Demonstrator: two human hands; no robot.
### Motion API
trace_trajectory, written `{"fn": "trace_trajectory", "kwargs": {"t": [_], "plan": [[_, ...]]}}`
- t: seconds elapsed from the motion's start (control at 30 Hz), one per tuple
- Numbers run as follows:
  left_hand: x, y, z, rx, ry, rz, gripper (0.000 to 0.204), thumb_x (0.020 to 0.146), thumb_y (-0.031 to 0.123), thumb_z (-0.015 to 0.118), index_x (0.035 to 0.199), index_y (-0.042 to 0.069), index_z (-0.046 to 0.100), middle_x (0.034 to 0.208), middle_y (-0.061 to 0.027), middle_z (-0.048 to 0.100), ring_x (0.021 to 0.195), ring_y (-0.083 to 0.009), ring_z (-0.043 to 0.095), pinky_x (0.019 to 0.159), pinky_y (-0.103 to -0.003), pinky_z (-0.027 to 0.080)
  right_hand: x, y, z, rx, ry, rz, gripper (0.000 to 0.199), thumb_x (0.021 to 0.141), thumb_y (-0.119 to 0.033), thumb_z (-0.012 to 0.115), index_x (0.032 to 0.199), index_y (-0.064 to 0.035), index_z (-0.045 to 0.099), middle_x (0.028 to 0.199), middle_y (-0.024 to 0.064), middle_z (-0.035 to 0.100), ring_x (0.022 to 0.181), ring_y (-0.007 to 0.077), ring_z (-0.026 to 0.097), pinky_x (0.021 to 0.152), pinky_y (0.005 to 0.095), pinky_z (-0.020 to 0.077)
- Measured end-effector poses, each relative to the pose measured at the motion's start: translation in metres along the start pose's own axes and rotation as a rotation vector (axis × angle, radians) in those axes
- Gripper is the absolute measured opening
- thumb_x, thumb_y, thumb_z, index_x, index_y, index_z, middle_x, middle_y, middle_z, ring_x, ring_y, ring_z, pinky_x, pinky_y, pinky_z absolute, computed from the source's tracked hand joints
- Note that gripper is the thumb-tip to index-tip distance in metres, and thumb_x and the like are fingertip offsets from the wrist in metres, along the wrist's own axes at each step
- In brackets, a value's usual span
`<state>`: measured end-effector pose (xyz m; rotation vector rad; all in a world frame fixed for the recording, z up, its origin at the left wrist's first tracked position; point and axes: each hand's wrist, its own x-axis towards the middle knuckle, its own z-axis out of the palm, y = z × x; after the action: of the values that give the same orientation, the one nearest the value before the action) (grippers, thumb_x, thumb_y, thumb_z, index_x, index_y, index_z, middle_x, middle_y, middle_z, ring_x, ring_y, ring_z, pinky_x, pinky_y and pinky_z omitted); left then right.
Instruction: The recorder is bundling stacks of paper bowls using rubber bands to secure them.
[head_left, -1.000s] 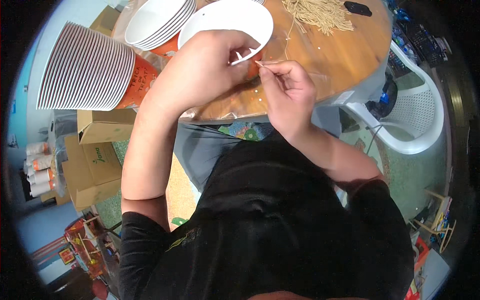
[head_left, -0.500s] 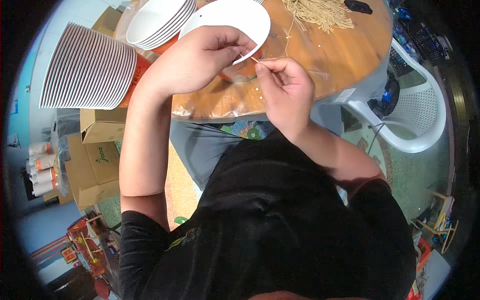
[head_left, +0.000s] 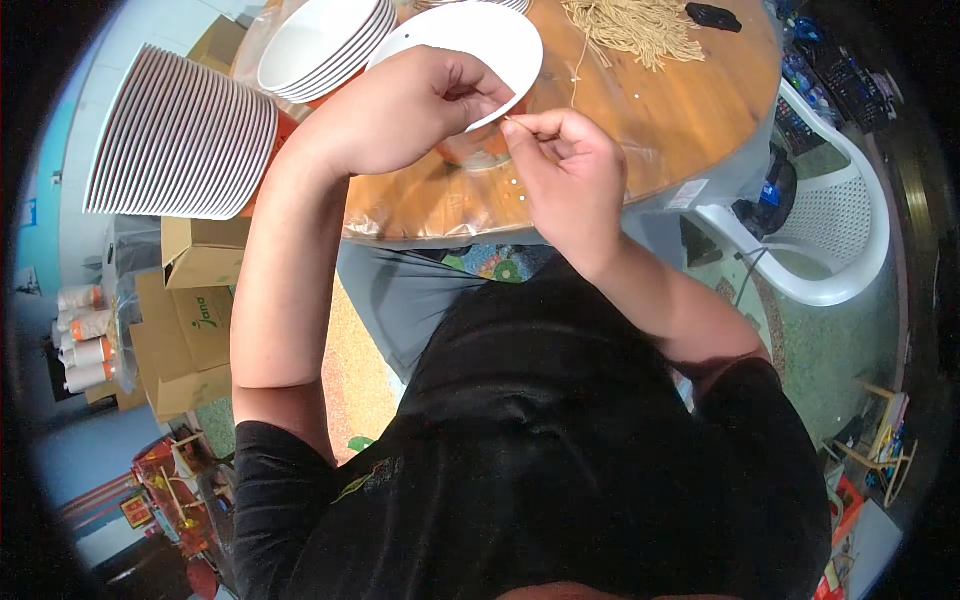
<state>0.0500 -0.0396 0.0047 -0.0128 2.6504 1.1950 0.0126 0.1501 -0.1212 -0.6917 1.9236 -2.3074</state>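
well, the white-lined bucket (head_left: 490,50) is at the near side of the table (head_left: 690,110), between our two hands, and the trouble we foresee is at its rim. our left hand (head_left: 410,108) reaches over it with bent fingers at the inner wall; we cannot tell whether they are clamped on anything. our right hand (head_left: 575,170) has thumb and forefinger together just outside, pinching what looks like the tip of a thin cord (head_left: 508,118). with so little of it showing, the cord could slip away if that pinch loosened, and a hard tug could tip the bucket, as we see no firm grip on it. the loose strand trailing from the cord bundle (head_left: 635,35) might also snag on our right knuckles. as for writing, the cardboard box (head_left: 205,335) bears green lettering and a small emblem, while the white label (head_left: 687,194) below the table's edge is too small for us to read.
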Motion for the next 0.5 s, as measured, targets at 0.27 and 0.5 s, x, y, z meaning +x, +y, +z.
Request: {"fn": "trace_trajectory", "kwargs": {"t": [0.27,0.5], "plan": [[0.004,0.005,0.003,0.055,0.02,-0.051,0.021,0.116,0.013,0.064,0.12,-0.005,0.074,0.106,-0.0065,0.077,0.098,-0.0146,0.076,0.089,-0.035,0.069,0.004,-0.007,-0.003,-0.006,-0.036,0.043,0.01,0.1,-0.009,0.084,0.099,0.0,0.08,0.087,0.0053,0.082,0.079,0.0081,0.075,0.074,0.0266,0.0596],[-0.004,0.004,0.009,0.43,0.334,0.115,0.024,0.114,0.018,0.067,0.118,-0.004,0.073,0.093,-0.0123,0.074,0.09,-0.0187,0.076,0.079,-0.036,0.062,0.013,-0.002,-0.013,0.032,-0.164,0.082,0.01,0.103,-0.009,0.083,0.103,0.0004,0.079,0.089,0.0024,0.08,0.079,0.0059,0.072,0.072,0.0252,0.0592]]}}
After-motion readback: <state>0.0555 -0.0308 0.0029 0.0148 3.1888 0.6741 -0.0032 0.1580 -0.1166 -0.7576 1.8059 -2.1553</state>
